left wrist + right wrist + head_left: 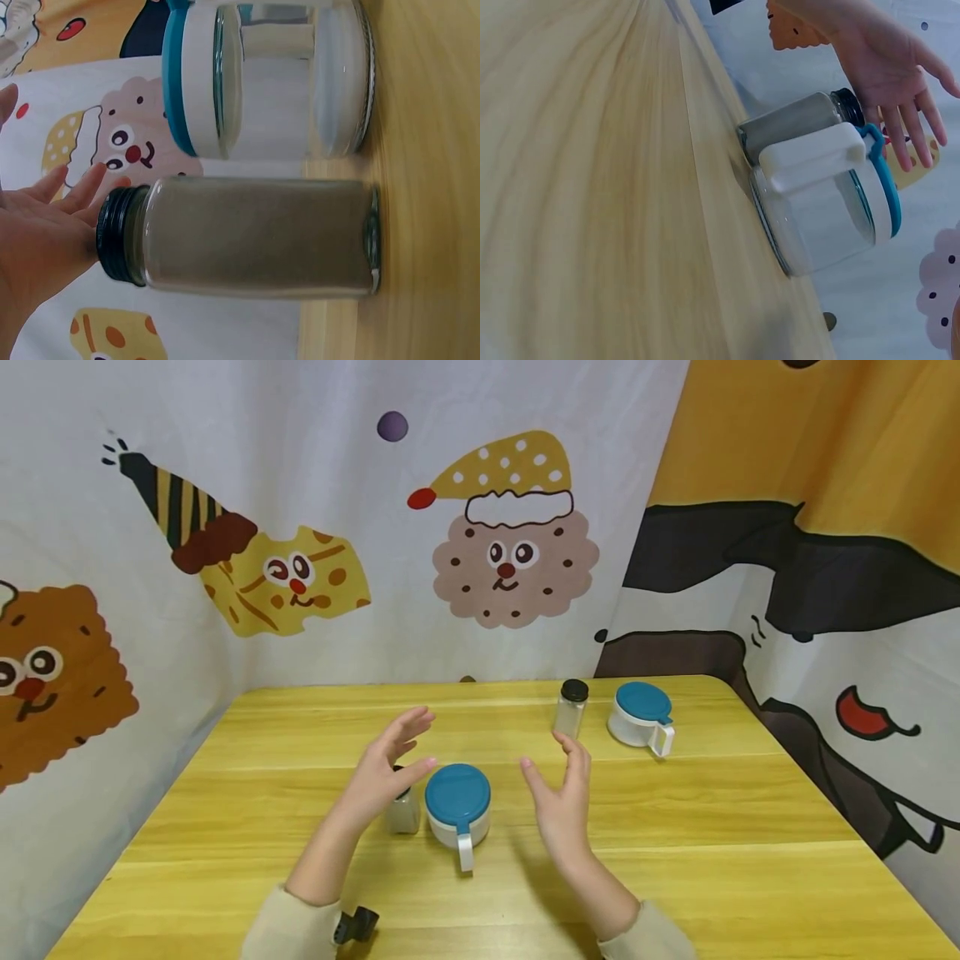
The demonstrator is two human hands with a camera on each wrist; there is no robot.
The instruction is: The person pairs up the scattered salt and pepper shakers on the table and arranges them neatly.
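A clear glass container with a blue lid and white handle point(458, 795) stands upright between the two hands, its handle towards me. Close on its left is a black-capped glass shaker jar point(403, 815) of greyish-brown powder, partly covered by my left hand point(384, 774). That hand hovers by the cap with fingers spread; in the left wrist view the jar point(259, 236) stands in front of the hand, and whether they touch I cannot tell. My right hand point(564, 806) is raised to the right of the container, thumb and fingers apart, holding nothing.
Further back on the right of the wooden table point(712, 827) stand a second black-capped jar point(570, 714) and a second blue-lidded container point(641, 714). A black device point(357, 925) sits at the left cuff. Cartoon-printed curtains point(315, 443) hang behind the table.
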